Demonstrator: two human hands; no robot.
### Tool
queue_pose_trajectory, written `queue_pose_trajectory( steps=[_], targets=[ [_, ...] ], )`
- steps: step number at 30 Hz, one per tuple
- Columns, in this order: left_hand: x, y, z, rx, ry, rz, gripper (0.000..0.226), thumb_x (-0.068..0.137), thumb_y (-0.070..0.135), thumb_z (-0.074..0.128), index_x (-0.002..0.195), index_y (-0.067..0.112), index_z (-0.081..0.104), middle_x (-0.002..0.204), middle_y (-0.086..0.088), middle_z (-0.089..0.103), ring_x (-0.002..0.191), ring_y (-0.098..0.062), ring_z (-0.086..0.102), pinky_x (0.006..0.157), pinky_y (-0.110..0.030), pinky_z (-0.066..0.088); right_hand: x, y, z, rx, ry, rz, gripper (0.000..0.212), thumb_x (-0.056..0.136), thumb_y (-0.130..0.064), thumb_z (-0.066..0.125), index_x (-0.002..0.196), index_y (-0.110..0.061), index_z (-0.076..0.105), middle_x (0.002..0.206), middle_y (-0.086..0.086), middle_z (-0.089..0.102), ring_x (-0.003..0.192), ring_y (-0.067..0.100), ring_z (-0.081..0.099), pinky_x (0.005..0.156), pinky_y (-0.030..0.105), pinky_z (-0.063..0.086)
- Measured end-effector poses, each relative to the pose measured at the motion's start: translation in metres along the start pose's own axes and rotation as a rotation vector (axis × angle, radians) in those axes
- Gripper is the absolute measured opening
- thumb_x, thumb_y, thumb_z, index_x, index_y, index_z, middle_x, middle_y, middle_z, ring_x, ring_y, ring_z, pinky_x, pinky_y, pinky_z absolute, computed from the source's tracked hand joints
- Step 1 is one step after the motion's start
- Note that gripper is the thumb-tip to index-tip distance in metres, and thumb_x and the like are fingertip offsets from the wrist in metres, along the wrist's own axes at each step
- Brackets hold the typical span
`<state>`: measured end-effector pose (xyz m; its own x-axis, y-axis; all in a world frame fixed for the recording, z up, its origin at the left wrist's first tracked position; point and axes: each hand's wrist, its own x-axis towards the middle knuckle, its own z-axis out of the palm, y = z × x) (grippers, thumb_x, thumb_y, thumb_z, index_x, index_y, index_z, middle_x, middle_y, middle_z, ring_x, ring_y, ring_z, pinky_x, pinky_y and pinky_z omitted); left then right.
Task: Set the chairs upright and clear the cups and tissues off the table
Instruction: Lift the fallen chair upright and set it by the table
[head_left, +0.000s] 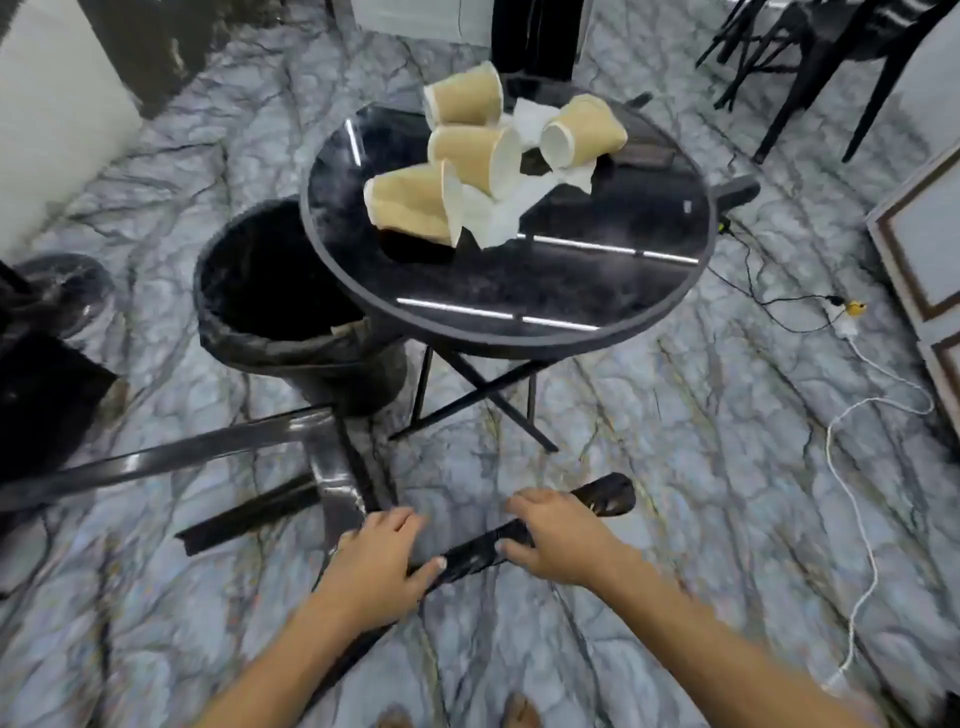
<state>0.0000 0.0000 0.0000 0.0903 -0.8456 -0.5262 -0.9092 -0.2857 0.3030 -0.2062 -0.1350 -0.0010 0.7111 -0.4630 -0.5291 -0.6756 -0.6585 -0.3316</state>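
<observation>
Toppled chair (332, 467) on floor gripped by left hand (382, 564) and right hand (558, 538), not yet righted. Cups (470, 156), tissues (498, 218) uncleared mid-counter (597, 291).

toppled black chair (332, 483) on floor — four tan cups (415, 208), tissues (498, 218) on table (571, 291)

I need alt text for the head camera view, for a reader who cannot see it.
Both hands, left hand and right hand, grip a leg of a fallen black chair on a marble floor. Behind it, a round black table holds four tipped paper cups and tissues, beside a lined bin.
</observation>
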Motion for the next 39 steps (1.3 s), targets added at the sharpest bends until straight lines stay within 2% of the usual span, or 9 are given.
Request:
queue_pose_trajectory(
  steps=[3,5,8,11,15,23,27,33,39],
  targets=[
    [0.039,-0.019,0.065,0.013,-0.057,-0.015,0.062,0.096,0.061,0.037,0.147,0.025,0.035,0.153,0.006,0.037,0.137,-0.022,0.037,0.107,-0.042,0.04,0.046,0.025,0.064,-0.046,-0.02,-0.058,0.054,0.092,-0.054,0.043,0.127,-0.014,0.053,0.123,0.009,0.057,0.114,0.031,0.053,0.095,0.042,0.041],
    [0.06,-0.033,0.104,-0.008,-0.083,-0.02,0.062,0.095,0.063,0.034,0.145,0.026,0.037,0.147,0.007,0.041,0.133,-0.02,0.042,0.104,-0.04,0.042,0.07,0.037,0.101,-0.063,0.0,-0.099,0.072,0.082,-0.062,0.024,0.131,-0.016,0.053,0.13,0.005,0.056,0.12,0.029,0.051,0.104,0.044,0.036],
    [0.086,-0.05,0.149,-0.036,-0.091,-0.004,0.085,0.083,0.077,0.012,0.144,0.024,0.038,0.145,0.005,0.045,0.13,-0.021,0.046,0.104,-0.04,0.043,0.1,0.054,0.144,-0.104,0.043,-0.131,0.085,0.076,-0.068,0.014,0.135,-0.018,0.051,0.139,0.001,0.053,0.125,0.027,0.048,0.11,0.046,0.03],
    [0.106,-0.061,0.176,-0.091,-0.087,0.013,0.107,0.07,0.088,-0.007,0.14,0.025,0.043,0.136,0.005,0.053,0.123,-0.021,0.052,0.099,-0.041,0.046,0.118,0.067,0.174,-0.115,0.07,-0.136,0.074,0.085,-0.071,0.026,0.131,-0.022,0.055,0.131,-0.003,0.06,0.119,0.026,0.053,0.109,0.049,0.03],
    [0.112,-0.06,0.185,-0.293,-0.104,0.06,0.097,0.078,0.086,0.011,0.14,0.02,0.045,0.126,0.003,0.059,0.113,-0.014,0.057,0.096,-0.037,0.05,0.123,0.076,0.189,-0.095,0.167,-0.169,0.068,0.087,-0.075,0.036,0.126,-0.025,0.061,0.114,-0.005,0.067,0.105,0.023,0.059,0.103,0.048,0.037],
    [0.113,-0.056,0.185,-0.256,-0.116,0.042,0.063,0.097,0.061,0.039,0.145,0.021,0.039,0.132,0.003,0.056,0.115,-0.014,0.056,0.096,-0.033,0.05,0.106,0.123,0.164,-0.107,0.221,-0.12,0.072,0.084,-0.082,0.033,0.12,-0.028,0.063,0.107,-0.009,0.067,0.102,0.019,0.061,0.104,0.043,0.038],
    [0.125,-0.036,0.181,-0.16,-0.128,-0.008,0.059,0.094,0.068,0.033,0.129,0.022,0.046,0.116,0.003,0.059,0.098,-0.019,0.059,0.084,-0.04,0.052,0.098,0.162,0.154,-0.125,0.312,-0.05,0.071,0.081,-0.087,0.034,0.114,-0.033,0.066,0.101,-0.014,0.066,0.1,0.018,0.06,0.104,0.047,0.033],
    [0.168,0.018,0.179,-0.289,-0.129,0.098,0.038,0.101,0.053,0.038,0.12,0.021,0.048,0.095,0.003,0.056,0.08,-0.019,0.056,0.067,-0.037,0.047,0.102,0.173,0.156,-0.031,0.355,-0.067,0.07,0.082,-0.086,0.033,0.108,-0.03,0.065,0.096,-0.013,0.063,0.09,0.02,0.056,0.097,0.041,0.035],
    [0.156,0.017,0.193,-0.26,0.031,0.097,0.041,0.102,0.052,0.029,0.133,0.029,0.045,0.119,0.009,0.058,0.111,-0.014,0.053,0.098,-0.034,0.033,0.093,0.18,0.132,-0.024,0.194,0.023,0.086,0.069,-0.095,0.025,0.118,-0.034,0.061,0.107,-0.014,0.061,0.109,0.016,0.051,0.107,0.038,0.022]
  ],
)
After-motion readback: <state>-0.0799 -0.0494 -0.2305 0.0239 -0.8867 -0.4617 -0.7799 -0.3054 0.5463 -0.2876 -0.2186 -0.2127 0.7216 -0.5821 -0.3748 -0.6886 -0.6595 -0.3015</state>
